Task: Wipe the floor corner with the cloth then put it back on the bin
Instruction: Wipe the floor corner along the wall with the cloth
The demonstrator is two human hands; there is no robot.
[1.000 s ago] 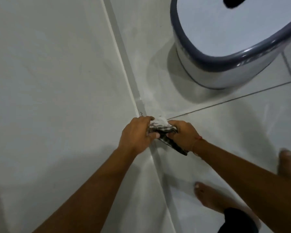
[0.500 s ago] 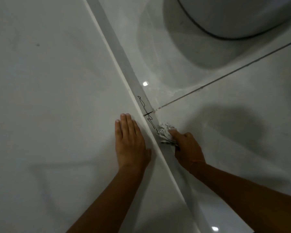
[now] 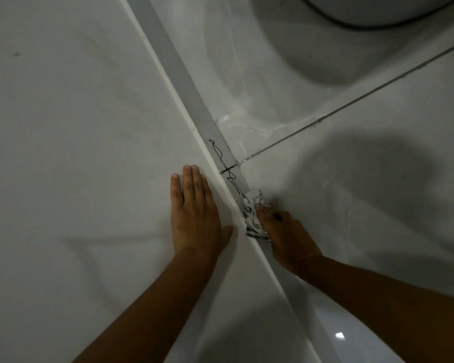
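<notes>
A crumpled white cloth with dark markings (image 3: 252,214) is pressed against the grey skirting strip (image 3: 184,77) where wall meets floor. My right hand (image 3: 286,237) grips it from the floor side. A black scribble (image 3: 224,166) runs along the strip just above the cloth. My left hand (image 3: 194,213) lies flat on the white wall, fingers together, holding nothing. Only the bin's curved base (image 3: 378,14) shows at the top right edge.
The white wall (image 3: 63,153) fills the left half. Glossy grey floor tiles (image 3: 351,166) fill the right, crossed by a dark grout line (image 3: 351,103). The bin casts a wide shadow on the floor below it.
My left hand let go of the cloth and went flat on the wall. My right hand brought the cloth down to the skirting. The view dropped closer, so the bin mostly left the frame.
</notes>
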